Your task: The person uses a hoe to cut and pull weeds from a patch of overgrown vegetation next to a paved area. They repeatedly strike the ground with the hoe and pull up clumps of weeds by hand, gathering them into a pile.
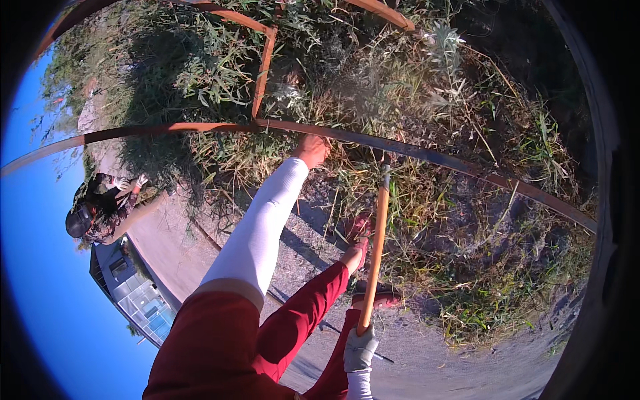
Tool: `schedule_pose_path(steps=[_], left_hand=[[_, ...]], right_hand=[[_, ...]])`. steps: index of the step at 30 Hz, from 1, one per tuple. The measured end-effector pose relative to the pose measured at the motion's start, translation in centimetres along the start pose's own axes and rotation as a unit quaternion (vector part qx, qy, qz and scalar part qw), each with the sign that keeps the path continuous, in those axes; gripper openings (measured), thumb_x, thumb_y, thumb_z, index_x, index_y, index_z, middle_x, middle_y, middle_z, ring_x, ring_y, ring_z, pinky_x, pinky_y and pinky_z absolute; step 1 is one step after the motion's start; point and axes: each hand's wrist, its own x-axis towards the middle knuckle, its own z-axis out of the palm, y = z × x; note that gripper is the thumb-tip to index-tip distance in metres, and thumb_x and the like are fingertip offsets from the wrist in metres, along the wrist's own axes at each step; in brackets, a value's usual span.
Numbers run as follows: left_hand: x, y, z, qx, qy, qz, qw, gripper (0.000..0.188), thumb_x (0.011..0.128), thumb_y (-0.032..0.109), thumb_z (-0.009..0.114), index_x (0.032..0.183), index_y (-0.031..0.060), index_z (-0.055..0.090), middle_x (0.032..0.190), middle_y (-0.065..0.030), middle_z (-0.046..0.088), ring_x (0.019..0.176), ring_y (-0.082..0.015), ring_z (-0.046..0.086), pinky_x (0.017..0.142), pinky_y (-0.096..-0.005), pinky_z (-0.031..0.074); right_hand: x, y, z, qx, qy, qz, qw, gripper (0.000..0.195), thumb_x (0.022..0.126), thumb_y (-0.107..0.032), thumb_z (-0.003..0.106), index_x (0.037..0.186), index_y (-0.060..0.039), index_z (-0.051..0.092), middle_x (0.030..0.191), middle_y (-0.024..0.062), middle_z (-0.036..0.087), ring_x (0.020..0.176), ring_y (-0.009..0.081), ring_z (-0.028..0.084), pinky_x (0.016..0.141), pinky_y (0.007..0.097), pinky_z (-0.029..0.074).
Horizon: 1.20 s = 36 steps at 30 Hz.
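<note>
My left hand, bare below a white sleeve, reaches into tall grass and weeds just below a rusty metal bar. Its fingers are partly hidden, so whether they hold stems is unclear. My right hand, in a pale glove, is closed round the lower end of a hand tool's curved wooden handle. A metal socket joins the handle's far end near the bar; the tool's head is mostly hidden there among shadow and grass.
Rusty frame bars cross the weeds. My red shoes stand on gritty ground beside the grass. At the left, another person in a dark cap and gloves bends by the bushes. A building stands behind.
</note>
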Motion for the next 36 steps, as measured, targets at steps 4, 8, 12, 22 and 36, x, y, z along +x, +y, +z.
schedule_pose_path(steps=[4, 8, 12, 22, 36], left_hand=[[-11.3, 8.5, 3.8, 0.258, -0.056, -0.022, 0.964, 0.018, 0.081, 0.02, 0.053, 0.074, 0.0047, 0.06, 0.07, -0.0148, 0.061, 0.068, -0.0315, 0.061, 0.064, -0.0415, 0.049], [-26.6, 10.1, 11.1, 0.168, -0.006, -0.132, 0.977, 0.028, 0.085, 0.03, 0.051, 0.097, 0.005, 0.06, 0.089, -0.0186, 0.063, 0.078, -0.039, 0.061, 0.068, -0.0466, 0.049], [-29.1, 9.7, 13.0, 0.041, 0.021, -0.333, 0.942, 0.037, 0.084, 0.033, 0.056, 0.108, 0.0038, 0.054, 0.094, -0.0206, 0.062, 0.085, -0.0386, 0.06, 0.071, -0.0471, 0.049], [-8.3, 7.4, 13.1, -0.255, -0.029, -0.39, 0.884, 0.047, 0.077, 0.044, 0.069, 0.096, 0.001, 0.065, 0.087, -0.0174, 0.066, 0.077, -0.0252, 0.061, 0.071, -0.0355, 0.047], [-7.5, 14.7, -9.1, 0.237, -0.012, -0.116, 0.964, 0.014, 0.073, 0.012, 0.058, 0.072, -0.0006, 0.064, 0.071, -0.0211, 0.063, 0.069, -0.0366, 0.064, 0.062, -0.0446, 0.05]], right_hand=[[-0.6, 2.4, 0.1, 0.155, -0.009, -0.003, 0.988, 0.012, 0.081, -0.008, 0.06, 0.089, -0.0011, 0.054, 0.058, 0.0011, 0.051, 0.047, 0.0069, 0.045, 0.039, 0.0262, 0.038], [-1.1, 5.2, -2.2, 0.198, 0.032, 0.055, 0.978, 0.013, 0.082, -0.009, 0.061, 0.081, -0.0041, 0.049, 0.052, -0.0004, 0.046, 0.038, 0.0087, 0.042, 0.035, 0.0262, 0.035], [-1.5, 3.0, -5.6, 0.249, 0.034, 0.031, 0.967, 0.014, 0.084, -0.012, 0.059, 0.08, -0.0057, 0.047, 0.05, 0.0002, 0.046, 0.035, 0.0101, 0.043, 0.034, 0.0259, 0.036], [3.4, 1.5, -1.7, 0.171, 0.012, -0.027, 0.985, 0.016, 0.085, -0.015, 0.062, 0.08, -0.0026, 0.054, 0.053, 0.0015, 0.052, 0.042, 0.0093, 0.049, 0.038, 0.0261, 0.039], [9.3, -5.1, -5.4, -0.1, 0.094, -0.22, 0.966, 0.016, 0.079, -0.012, 0.061, 0.09, -0.0022, 0.055, 0.074, 0.0166, 0.063, 0.065, 0.0306, 0.061, 0.058, 0.0373, 0.048]])
